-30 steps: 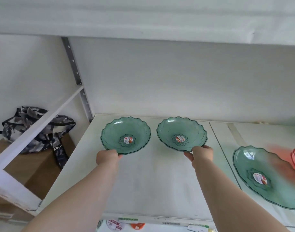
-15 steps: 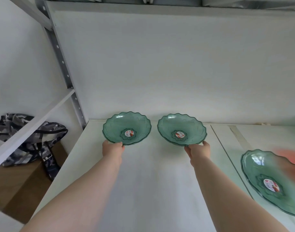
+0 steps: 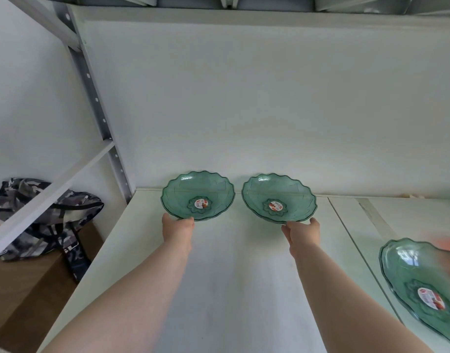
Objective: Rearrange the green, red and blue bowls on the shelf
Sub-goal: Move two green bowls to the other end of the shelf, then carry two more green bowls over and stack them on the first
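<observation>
Pushed farther back since half a second ago, both green bowls, now almost against the back wall (image 3: 269,98) that fills the upper frame. Below that, across the lower middle, the white shelf (image 3: 231,276), bare between the two forearms. At lower right, cut by the frame edge, a third, larger-looking green bowl (image 3: 422,284) with a blurred red shape just past it, too smeared to name; no blue bowl visible. Centre frame, side by side and just apart, the left bowl (image 3: 198,195) and the right bowl (image 3: 278,198), each tipped slightly up at the far rim, so probably not yet set flat. Left hand (image 3: 177,228) closed on the near rim of the left bowl, thumb over the edge; right hand (image 3: 301,231) gripping the near rim of the right bowl the same way, fingers underneath out of sight. Best done by lowering both far rims gently, keeping the gap between them even, then letting go only once both sit level, without nudging either into the wall.
</observation>
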